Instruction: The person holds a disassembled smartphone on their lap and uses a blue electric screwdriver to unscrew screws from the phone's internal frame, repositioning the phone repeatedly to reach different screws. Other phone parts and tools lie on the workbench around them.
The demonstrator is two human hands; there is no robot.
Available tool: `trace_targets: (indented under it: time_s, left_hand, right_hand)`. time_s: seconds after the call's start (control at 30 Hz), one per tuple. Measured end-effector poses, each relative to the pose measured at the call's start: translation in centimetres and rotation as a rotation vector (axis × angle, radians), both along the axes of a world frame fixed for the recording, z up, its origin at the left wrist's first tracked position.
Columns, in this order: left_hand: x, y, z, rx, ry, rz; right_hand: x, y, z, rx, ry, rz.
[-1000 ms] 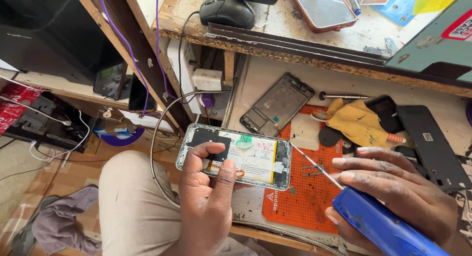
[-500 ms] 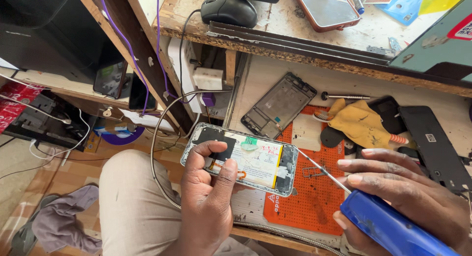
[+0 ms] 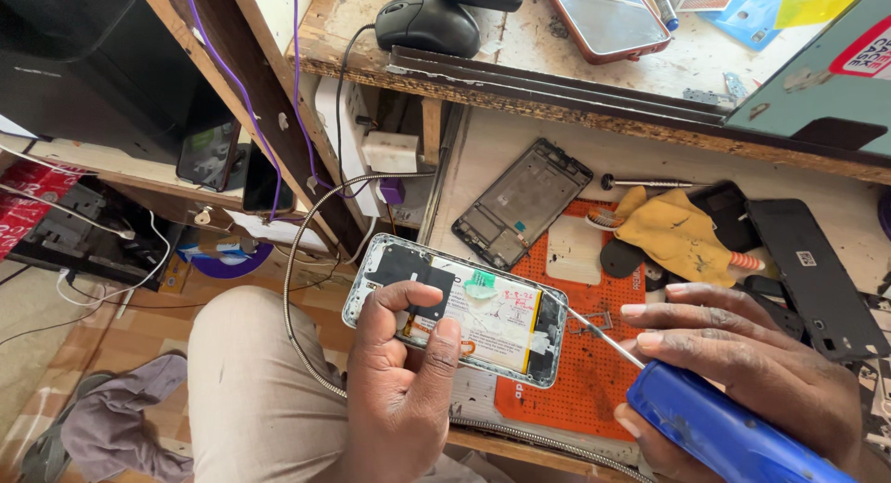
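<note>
From my feed, the blue-handled screwdriver (image 3: 733, 432) is cut off at the 5 o'clock corner and my right hand (image 3: 742, 372), clamped around it, hides much of the grip; its thin shaft tip meets the right edge of the opened phone (image 3: 455, 309). I count two hands, one screwdriver, one opened phone and one bare phone frame (image 3: 522, 203) at 12 o'clock on the tabletop (image 3: 520, 144). My left hand (image 3: 399, 372) clasps the phone at centre, back off, showing a white battery and black shield, thumb covering part.

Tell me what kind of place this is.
Likely a phone repair bench: the left hand holds an opened phone, the right hand a blue screwdriver, and a stripped phone frame lies nearby.
</note>
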State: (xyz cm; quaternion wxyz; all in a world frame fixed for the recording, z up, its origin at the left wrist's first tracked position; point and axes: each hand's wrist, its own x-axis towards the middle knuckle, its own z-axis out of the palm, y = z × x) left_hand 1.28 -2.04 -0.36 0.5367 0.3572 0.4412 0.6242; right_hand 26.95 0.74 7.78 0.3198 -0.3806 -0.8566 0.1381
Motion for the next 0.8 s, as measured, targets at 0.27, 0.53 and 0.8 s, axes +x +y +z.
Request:
trace_targets:
  time_s: [0.27, 0.53, 0.8]
  left_hand:
    - [-0.1, 0.15, -0.49, 0.084, -0.024, -0.01]
    - [-0.55, 0.42, -0.37, 0.072, -0.156, -0.113]
    - [-0.6, 0.52, -0.65, 0.074, -0.198, -0.153]
  right_hand:
    - [0.0, 0.24, -0.24, 0.006, 0.032, 0.012]
    - [-0.23, 0.22, -0.19, 0.002, 0.067, 0.036]
    - [-0.02, -0.08, -0.72, 0.021, 0.055, 0.043]
